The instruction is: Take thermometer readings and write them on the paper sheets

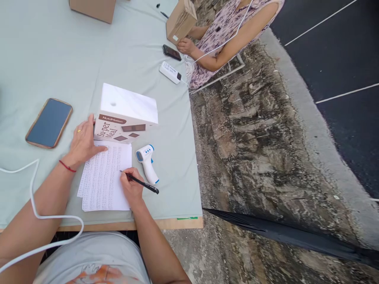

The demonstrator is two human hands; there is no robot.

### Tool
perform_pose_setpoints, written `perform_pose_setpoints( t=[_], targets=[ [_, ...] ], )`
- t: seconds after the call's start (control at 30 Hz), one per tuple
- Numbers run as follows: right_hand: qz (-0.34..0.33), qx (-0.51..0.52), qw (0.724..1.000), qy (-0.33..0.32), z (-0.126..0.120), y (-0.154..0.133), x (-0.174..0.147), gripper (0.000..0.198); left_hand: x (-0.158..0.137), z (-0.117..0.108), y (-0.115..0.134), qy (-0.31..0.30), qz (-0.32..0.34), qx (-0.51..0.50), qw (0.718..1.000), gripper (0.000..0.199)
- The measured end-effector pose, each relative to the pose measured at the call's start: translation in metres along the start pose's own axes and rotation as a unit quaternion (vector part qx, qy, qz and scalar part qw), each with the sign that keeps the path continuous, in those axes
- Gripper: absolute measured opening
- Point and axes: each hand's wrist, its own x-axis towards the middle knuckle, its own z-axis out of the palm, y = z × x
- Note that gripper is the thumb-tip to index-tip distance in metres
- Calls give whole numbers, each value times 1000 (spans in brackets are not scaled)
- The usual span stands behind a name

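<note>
My right hand grips a black pen, its tip at the right side of a sheet of paper covered in columns of small writing. More sheets lie under that one. My left hand lies with fingers spread along the left side of a white "NutriMotion Super Meal" box, its thumb over the paper's top edge. The box stands at the head of the sheets. Just right of my right hand lies a white and blue infrared thermometer.
A smartphone lies to the left. A white device with a cable and a black phone are farther back. A co-worker's hand touches a cardboard box. Another brown box stands behind. A white cable crosses my left arm.
</note>
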Motion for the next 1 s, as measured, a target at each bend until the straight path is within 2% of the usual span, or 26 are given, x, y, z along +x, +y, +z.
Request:
perform_pose_setpoints(
  t=[0.2,0.37,0.47,0.67,0.77,0.83,0.93,1.0],
  targets=[
    [-13,-4,999,36,-2,3,-3,18,4,-1,-2,6,16,-32,999,103],
    [-97,-50,993,45,-7,6,0,24,8,0,-5,22,6,-55,998,98],
    [-151,-76,985,26,-10,13,2,29,8,2,-8,28,5,-68,997,102],
    [-169,-124,978,-20,-13,28,3,41,5,5,-10,25,5,-79,997,108],
    [-215,-145,966,-7,-14,28,5,44,2,5,-8,35,-1,-89,995,109],
    [-232,-175,956,37,-19,28,9,40,1,5,-7,39,-8,-99,994,110],
    [-191,-264,937,128,-36,32,20,34,-1,5,-8,50,-21,-112,992,106],
    [-125,-315,930,142,-51,37,31,44,-1,5,-9,57,-26,-117,991,100]
  ],
)
